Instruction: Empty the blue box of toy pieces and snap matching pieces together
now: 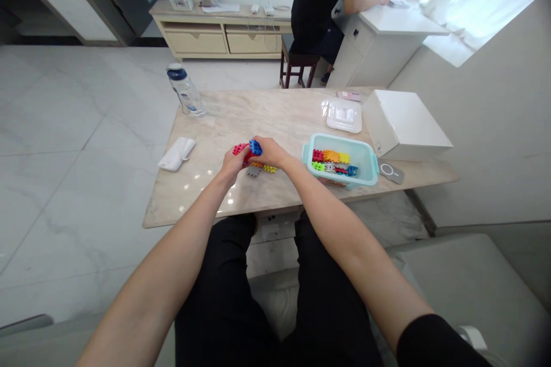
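1. I see the pink block and the blue block over the table, to the left of the bin as the person sits. They are very close together; whether they are joined, I cannot tell from here.

2. These blocks look like moulded plastic, so I judge them light and rather stiff, not easily broken. Their surface is perhaps a little smooth, but the notched edges should give the fingers a good hold.

3. For taking hold, I would pinch a block by two opposite edges, or across its flat faces, with thumb and fingertips. A strong squeeze seems not necessary, and could bend the small teeth.

4. The left hand is partly closed, with its thumb laid along the pink block. It grasps this block from the side away from the bin.

5. The right hand is curved, neither spread wide nor made into a fist. Its fingers grasp the blue block from the side nearer to the bin; some fingertips are hidden from me.

6. Below the hands, also left of the bin, lie a yellow block and a grey block. The right hand is just above them; I cannot tell if it touches them.

7. Inside the bin there are more coloured blocks, well apart from both hands.
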### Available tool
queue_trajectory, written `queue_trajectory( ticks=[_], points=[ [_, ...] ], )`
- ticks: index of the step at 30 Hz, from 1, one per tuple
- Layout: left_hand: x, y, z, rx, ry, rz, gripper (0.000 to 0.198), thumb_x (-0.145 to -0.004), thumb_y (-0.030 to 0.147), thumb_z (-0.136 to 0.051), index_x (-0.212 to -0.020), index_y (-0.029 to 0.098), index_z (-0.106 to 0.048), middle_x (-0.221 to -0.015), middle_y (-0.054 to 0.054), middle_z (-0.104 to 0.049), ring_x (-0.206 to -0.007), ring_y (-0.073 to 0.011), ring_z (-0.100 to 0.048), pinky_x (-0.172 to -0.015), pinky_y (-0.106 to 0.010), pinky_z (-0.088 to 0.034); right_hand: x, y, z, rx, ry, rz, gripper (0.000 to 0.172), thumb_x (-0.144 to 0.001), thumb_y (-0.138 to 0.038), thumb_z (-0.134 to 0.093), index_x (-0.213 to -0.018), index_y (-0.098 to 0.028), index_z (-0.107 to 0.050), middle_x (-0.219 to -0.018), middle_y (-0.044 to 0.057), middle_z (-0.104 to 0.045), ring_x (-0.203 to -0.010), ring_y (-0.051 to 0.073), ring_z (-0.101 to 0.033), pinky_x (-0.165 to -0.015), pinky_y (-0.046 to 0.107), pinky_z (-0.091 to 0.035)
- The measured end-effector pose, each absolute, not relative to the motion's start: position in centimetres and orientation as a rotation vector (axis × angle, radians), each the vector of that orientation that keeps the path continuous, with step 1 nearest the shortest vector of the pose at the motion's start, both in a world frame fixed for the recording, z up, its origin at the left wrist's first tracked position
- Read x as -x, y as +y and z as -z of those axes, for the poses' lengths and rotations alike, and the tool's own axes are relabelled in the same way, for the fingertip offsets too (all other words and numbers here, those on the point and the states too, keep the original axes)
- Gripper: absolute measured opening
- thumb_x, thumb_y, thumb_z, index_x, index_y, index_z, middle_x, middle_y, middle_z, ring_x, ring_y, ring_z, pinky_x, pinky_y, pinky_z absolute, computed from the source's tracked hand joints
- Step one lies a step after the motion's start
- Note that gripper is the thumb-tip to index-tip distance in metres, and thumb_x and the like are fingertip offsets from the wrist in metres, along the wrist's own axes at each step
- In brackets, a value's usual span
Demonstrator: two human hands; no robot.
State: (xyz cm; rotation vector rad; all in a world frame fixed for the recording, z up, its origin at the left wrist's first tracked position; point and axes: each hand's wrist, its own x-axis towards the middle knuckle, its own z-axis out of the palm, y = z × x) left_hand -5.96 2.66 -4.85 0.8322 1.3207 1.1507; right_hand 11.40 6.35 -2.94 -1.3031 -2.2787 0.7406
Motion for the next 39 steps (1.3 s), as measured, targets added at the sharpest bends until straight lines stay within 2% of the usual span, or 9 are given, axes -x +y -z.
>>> queue_trajectory(
  ticks=[6, 14, 19, 27, 33, 39],
  points=[
    [6.3, 3.2, 5.2, -0.833, 1.413, -1.278, 0.046, -0.071, 0.042, -0.097, -0.103, 0.016, -0.075, -0.092, -0.004, -0.078, -0.080, -0.0168, -0.070, -0.072, -0.027, -0.060, -10.7, 6.8, 2.4, 1.297, -2.300, -0.697, 0.043, -0.087, -0.037, -0.092, -0.120, -0.017, -0.073, -0.117, 0.010, -0.080, -0.107, 0.026, -0.072, -0.092, 0.031, -0.050],
    [6.4, 3.1, 4.9, -0.774, 1.411, -1.302, 0.047, -0.072, 0.042, -0.097, -0.105, 0.016, -0.075, -0.091, -0.003, -0.077, -0.078, -0.0163, -0.070, -0.070, -0.028, -0.058, -10.5, 6.5, 1.8, 1.330, -2.298, -0.725, 0.038, -0.093, -0.036, -0.087, -0.121, -0.016, -0.073, -0.119, 0.010, -0.081, -0.108, 0.025, -0.073, -0.093, 0.030, -0.050],
    [6.3, 2.9, 4.7, -0.732, 1.346, -1.270, 0.045, -0.074, 0.042, -0.097, -0.104, 0.017, -0.075, -0.092, -0.003, -0.078, -0.078, -0.0153, -0.070, -0.072, -0.027, -0.058, -11.3, 6.6, 2.1, 1.326, -2.283, -0.687, 0.041, -0.093, -0.038, -0.088, -0.124, -0.016, -0.074, -0.122, 0.012, -0.081, -0.109, 0.026, -0.074, -0.095, 0.031, -0.051],
    [5.4, 3.2, 5.1, -0.765, 1.374, -1.255, 0.037, -0.073, 0.032, -0.095, -0.099, 0.016, -0.075, -0.091, -0.004, -0.079, -0.080, -0.0168, -0.072, -0.074, -0.029, -0.060, -12.7, 6.3, 2.2, 1.586, -2.282, -0.599, 0.048, -0.093, -0.053, -0.087, -0.127, -0.021, -0.073, -0.125, 0.013, -0.081, -0.110, 0.029, -0.074, -0.090, 0.033, -0.053],
    [5.8, 3.2, 6.5, -0.838, 1.490, -1.222, 0.039, -0.070, 0.034, -0.093, -0.099, 0.017, -0.072, -0.094, -0.004, -0.078, -0.080, -0.0170, -0.071, -0.076, -0.031, -0.060, -14.0, 6.1, 2.8, 1.815, -2.178, -0.575, 0.042, -0.098, -0.044, -0.083, -0.129, -0.018, -0.072, -0.127, 0.017, -0.080, -0.113, 0.032, -0.075, -0.092, 0.037, -0.055],
    [6.5, 3.2, 7.9, -0.945, 1.580, -1.088, 0.036, -0.076, 0.039, -0.087, -0.099, 0.020, -0.066, -0.093, -0.004, -0.075, -0.080, -0.0180, -0.070, -0.074, -0.030, -0.055, -14.4, 5.5, 3.0, 1.975, -2.153, -0.514, 0.040, -0.098, -0.036, -0.083, -0.132, -0.018, -0.072, -0.132, 0.020, -0.079, -0.121, 0.037, -0.075, -0.099, 0.044, -0.057]
  ],
)
